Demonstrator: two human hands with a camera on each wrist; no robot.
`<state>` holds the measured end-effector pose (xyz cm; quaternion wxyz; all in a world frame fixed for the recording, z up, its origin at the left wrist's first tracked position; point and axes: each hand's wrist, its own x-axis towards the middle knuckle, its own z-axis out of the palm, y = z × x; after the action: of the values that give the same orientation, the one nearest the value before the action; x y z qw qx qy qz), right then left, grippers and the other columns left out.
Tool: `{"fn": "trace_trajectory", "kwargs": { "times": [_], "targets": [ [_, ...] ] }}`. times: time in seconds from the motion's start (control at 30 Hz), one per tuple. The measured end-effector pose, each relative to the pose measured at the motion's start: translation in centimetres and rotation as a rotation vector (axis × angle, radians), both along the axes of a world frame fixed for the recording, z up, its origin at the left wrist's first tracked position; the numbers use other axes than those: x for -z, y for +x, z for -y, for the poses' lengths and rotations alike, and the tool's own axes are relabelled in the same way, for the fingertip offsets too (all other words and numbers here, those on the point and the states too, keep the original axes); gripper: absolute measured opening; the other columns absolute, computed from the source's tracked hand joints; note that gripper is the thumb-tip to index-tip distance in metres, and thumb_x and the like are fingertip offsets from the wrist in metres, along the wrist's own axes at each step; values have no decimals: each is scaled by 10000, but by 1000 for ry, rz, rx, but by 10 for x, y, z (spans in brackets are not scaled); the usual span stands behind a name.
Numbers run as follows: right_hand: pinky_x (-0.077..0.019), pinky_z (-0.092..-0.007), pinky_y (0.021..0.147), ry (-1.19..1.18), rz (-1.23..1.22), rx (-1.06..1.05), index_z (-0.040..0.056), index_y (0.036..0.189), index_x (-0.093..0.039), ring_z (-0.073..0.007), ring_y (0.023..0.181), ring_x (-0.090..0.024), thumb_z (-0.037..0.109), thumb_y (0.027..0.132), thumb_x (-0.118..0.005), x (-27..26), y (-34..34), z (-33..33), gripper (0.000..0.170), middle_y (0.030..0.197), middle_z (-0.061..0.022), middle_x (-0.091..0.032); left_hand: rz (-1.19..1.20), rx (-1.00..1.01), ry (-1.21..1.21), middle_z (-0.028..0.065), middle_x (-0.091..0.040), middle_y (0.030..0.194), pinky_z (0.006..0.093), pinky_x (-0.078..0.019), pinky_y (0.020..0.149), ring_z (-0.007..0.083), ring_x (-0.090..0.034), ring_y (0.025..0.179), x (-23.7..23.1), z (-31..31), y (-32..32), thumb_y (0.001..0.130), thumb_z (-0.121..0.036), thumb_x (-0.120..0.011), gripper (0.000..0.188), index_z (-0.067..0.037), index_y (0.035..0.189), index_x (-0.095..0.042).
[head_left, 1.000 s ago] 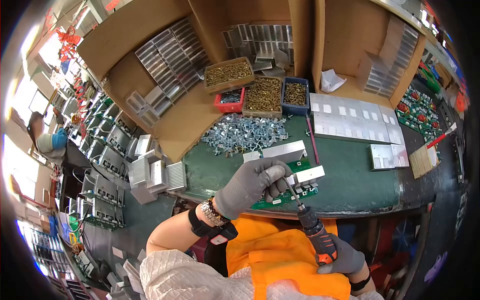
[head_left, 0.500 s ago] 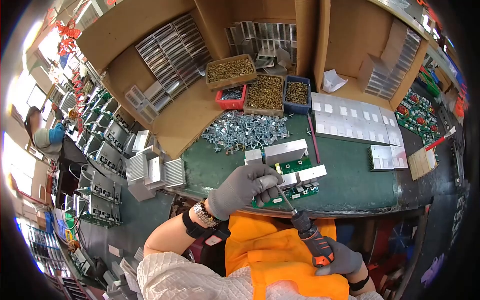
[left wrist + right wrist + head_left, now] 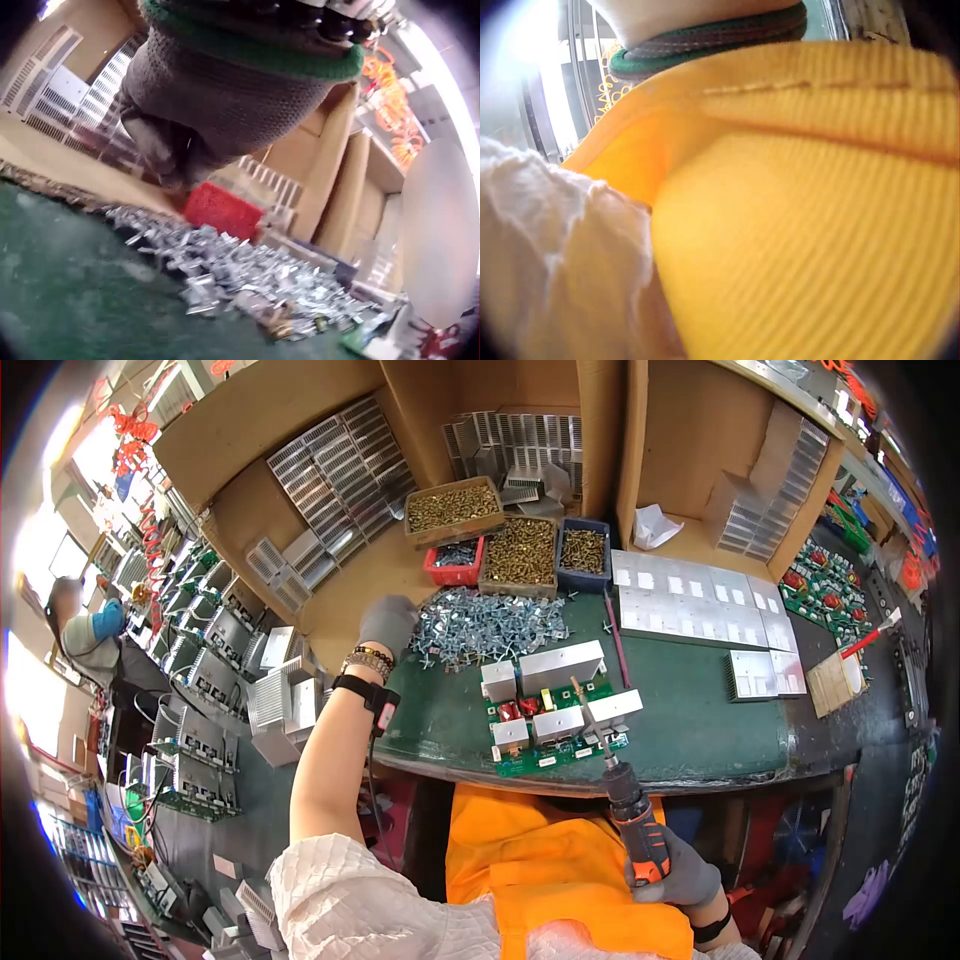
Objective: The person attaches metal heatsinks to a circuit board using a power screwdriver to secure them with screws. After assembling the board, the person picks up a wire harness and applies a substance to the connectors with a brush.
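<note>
My gloved left hand [image 3: 390, 622] hovers at the left edge of a pile of small silvery metal clips [image 3: 490, 625]. In the left wrist view its fingers [image 3: 154, 146] are bent downward above the clips, and I cannot tell whether they hold anything. My gloved right hand [image 3: 685, 872] grips an orange and black power screwdriver [image 3: 635, 825], its long bit pointing up and away. A brass-coloured tip, like a screw, shows at the bit's end. That end overlaps a green circuit board [image 3: 517, 765] bearing several aluminium heat sinks [image 3: 563, 663]. An orange apron fills most of the right wrist view.
Trays of brass screws [image 3: 520, 550] and a red bin [image 3: 455, 565] stand behind the clips. Cardboard boxes [image 3: 700, 450] with heat sinks rise at the back. Flat aluminium blocks [image 3: 690, 610] lie right; finned heat sinks [image 3: 285, 700] are stacked left. Another person [image 3: 90, 630] is far left.
My left hand has left the tip of the screwdriver bit and moved up and left to the clips. The board is now uncovered; the right hand still holds the screwdriver in much the same place.
</note>
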<state>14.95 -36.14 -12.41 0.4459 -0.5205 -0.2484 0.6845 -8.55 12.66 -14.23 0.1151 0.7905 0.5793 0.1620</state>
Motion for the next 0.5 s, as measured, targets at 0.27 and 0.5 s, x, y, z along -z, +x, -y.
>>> {"fn": "trace_trajectory", "kwargs": {
  "times": [0.27, 0.5],
  "targets": [
    [-493, -276, 791, -66, 46, -38, 5, 1296, -420, -108, 873, -586, 122, 636, -883, 0, -3, 3, 815, 955, -38, -608, -227, 20, -160, 167, -680, 1026, 395, -521, 836, 345, -653, 953, 5, -6, 10, 799, -238, -688, 218, -97, 959, -732],
    [-484, -284, 835, -20, 173, -104, 7, 1322, -404, -133, 912, -585, 249, 649, -884, 1, 0, 4, 862, 1019, -61, -613, 440, 291, -79, 63, -646, 753, 292, -494, 666, 159, -614, 697, -55, 81, 33, 791, -55, -666, 87, -28, 873, -665]
  ]
}}
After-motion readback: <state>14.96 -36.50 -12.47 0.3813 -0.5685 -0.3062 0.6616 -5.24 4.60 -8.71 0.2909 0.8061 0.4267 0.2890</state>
